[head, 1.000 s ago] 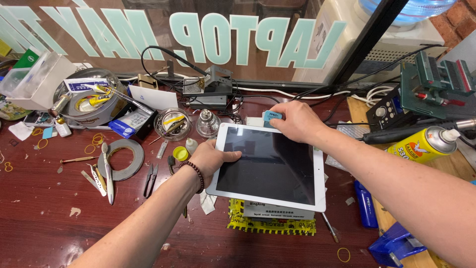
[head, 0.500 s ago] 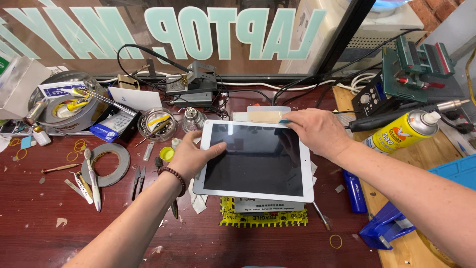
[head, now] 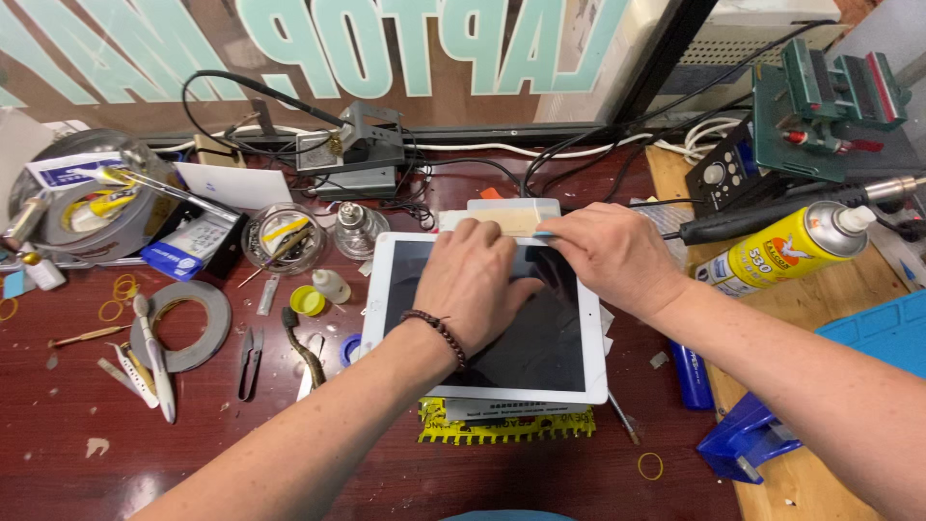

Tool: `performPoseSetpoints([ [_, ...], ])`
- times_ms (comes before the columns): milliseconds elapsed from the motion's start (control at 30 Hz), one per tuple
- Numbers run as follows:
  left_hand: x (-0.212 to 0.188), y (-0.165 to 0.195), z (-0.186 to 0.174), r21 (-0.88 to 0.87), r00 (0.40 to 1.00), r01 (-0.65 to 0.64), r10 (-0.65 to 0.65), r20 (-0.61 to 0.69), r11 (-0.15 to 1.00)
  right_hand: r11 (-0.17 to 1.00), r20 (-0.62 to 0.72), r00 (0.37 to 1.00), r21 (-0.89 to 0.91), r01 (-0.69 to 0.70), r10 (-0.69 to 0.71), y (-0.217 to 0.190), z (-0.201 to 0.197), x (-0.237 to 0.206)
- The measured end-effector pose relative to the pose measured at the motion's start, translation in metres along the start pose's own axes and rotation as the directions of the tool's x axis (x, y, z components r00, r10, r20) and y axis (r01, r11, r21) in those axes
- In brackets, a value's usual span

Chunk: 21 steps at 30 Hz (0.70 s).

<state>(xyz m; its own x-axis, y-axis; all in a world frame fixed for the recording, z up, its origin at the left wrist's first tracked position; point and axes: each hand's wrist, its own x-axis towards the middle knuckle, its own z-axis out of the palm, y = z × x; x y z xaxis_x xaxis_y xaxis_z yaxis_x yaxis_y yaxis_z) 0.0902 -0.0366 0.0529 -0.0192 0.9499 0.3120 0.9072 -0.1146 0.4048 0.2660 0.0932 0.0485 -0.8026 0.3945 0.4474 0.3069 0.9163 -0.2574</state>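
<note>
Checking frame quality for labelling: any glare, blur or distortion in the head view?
Head view: sharp on the hands, left hand and right hand, no motion blur; soft reflection on the tablet glass; bright sheen on the dark red table at lower left; wide-angle bending toward the edges.

A dark red bench (head: 77,473) is seen, with a wooden board (head: 820,289) laid along its right edge. A white tablet (head: 569,381) is rested near the middle on a yellow pad (head: 502,429). Toward the left edge, a tape ring (head: 198,328), tweezers (head: 249,362), a white pen tool (head: 154,362) and rubber bands (head: 121,289) are scattered. Near the back edge, a glass dish (head: 280,239), a small bottle (head: 333,287) and a soldering stand (head: 362,150) are set. On the board, a yellow spray can (head: 781,256) is laid on its side, beside a blue mat (head: 887,333).
</note>
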Motion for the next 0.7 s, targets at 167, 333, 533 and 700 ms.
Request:
performPoseSetpoints([
  [167, 0.005, -0.012, 0.007, 0.056, 0.999, 0.031, -0.032, 0.006, 0.998, 0.998, 0.007, 0.998, 0.017, -0.065, 0.064, -0.001, 0.005, 0.006],
  [333, 0.009, -0.012, 0.014, 0.08, 1.0, -0.008, 0.011, -0.029, 0.997, 0.841, 0.433, 0.796, 0.141, -0.523, 0.423, 0.02, 0.002, 0.043],
  [533, 0.022, -0.013, 0.021, 0.106, 0.999, 0.03, -0.034, 0.037, 0.994, 0.871, 0.307, 0.877, 0.214, -0.442, 0.37, 0.019, 0.005, 0.026],
  [700, 0.028, -0.016, 0.026, 0.136, 0.997, 0.027, -0.036, 0.066, 0.99, 0.998, -0.034, 0.999, -0.06, 0.029, -0.031, -0.005, 0.003, -0.006],
])
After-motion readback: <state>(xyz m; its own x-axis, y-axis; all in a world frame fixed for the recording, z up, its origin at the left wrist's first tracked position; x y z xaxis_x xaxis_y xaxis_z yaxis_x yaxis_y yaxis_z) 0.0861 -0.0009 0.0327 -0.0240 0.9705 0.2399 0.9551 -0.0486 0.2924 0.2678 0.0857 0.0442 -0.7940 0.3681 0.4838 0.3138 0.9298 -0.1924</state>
